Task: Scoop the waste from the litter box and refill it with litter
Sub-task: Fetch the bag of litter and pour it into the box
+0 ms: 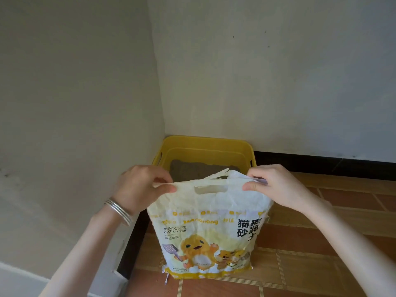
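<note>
Before litter box (205, 140) — litter bag (205, 230), soft, probably heavy, pinched at top corners by left hand (139, 185) and right hand (276, 185).

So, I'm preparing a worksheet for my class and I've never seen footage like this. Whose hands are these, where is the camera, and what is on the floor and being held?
There is no machine here. A person wears one wide-angle camera on the head, looking forward and down, so you see their own two arms. The left hand, with silver bangles on its wrist, and the right hand each pinch the top edge of a cat litter bag. The bag stands upright on the tiled floor. Behind it, in the corner of the walls, sits a yellow litter box holding grey litter.
</note>
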Motion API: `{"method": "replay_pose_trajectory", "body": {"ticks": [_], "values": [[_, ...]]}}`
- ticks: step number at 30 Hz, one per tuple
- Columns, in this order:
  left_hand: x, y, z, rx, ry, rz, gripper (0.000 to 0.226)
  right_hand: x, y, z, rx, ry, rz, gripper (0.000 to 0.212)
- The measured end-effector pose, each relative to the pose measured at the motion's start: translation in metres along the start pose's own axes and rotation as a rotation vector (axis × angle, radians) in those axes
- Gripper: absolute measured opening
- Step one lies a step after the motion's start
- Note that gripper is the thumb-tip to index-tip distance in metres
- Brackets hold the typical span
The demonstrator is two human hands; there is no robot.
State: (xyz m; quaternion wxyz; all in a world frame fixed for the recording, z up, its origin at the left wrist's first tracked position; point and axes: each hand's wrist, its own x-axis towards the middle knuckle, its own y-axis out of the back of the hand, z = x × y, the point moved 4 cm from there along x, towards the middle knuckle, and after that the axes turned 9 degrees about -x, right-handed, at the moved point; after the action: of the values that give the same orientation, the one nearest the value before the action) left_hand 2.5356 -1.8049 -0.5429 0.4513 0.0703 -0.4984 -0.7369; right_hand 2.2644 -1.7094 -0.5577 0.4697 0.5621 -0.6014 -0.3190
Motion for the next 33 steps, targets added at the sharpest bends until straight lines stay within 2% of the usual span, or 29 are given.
{"method": "replay_pose_trajectory", "body": {"ticks": [3, 7, 9, 11, 13, 16, 19, 21, 26, 29, 33], "values": [[0.009, 0.012, 0.003, -0.064, 0.048, -0.079, 0.021, -0.004, 0.013, -0.009, 0.096, 0.04, 0.014, 0.041], [0.0, -0.022, -0.009, -0.18, 0.173, -0.357, 0.02, -0.02, -0.014, 0.003, 0.096, -0.007, -0.136, 0.049], [-0.005, -0.037, -0.013, -0.283, 0.169, -0.362, 0.027, -0.029, -0.024, 0.013, 0.104, -0.043, -0.111, 0.052], [-0.002, -0.042, -0.014, -0.343, 0.144, -0.331, 0.036, -0.032, -0.024, 0.018, 0.082, -0.059, -0.057, 0.043], [0.004, -0.044, -0.01, -0.37, 0.108, -0.359, 0.033, -0.031, -0.021, 0.015, 0.056, -0.03, -0.035, 0.027], [0.011, -0.048, -0.006, -0.396, 0.089, -0.415, 0.029, -0.027, -0.022, 0.012, 0.078, -0.005, -0.043, 0.022], [0.015, -0.044, -0.006, -0.322, 0.185, -0.432, 0.034, -0.024, -0.018, 0.01, 0.139, -0.069, -0.108, 0.022], [0.016, -0.035, 0.001, -0.247, 0.256, -0.489, 0.027, -0.022, -0.01, 0.002, 0.152, -0.109, -0.17, 0.029], [0.021, 0.005, 0.028, -0.137, 0.387, -0.661, 0.014, -0.016, 0.034, -0.024, 0.127, -0.172, -0.321, 0.037], [0.033, 0.045, 0.056, -0.155, 0.443, -0.648, 0.015, -0.012, 0.085, -0.045, 0.146, -0.208, -0.341, 0.041], [0.063, 0.112, 0.106, -0.177, 0.416, -0.642, 0.015, -0.003, 0.171, -0.077, 0.194, -0.242, -0.316, 0.04]]}}
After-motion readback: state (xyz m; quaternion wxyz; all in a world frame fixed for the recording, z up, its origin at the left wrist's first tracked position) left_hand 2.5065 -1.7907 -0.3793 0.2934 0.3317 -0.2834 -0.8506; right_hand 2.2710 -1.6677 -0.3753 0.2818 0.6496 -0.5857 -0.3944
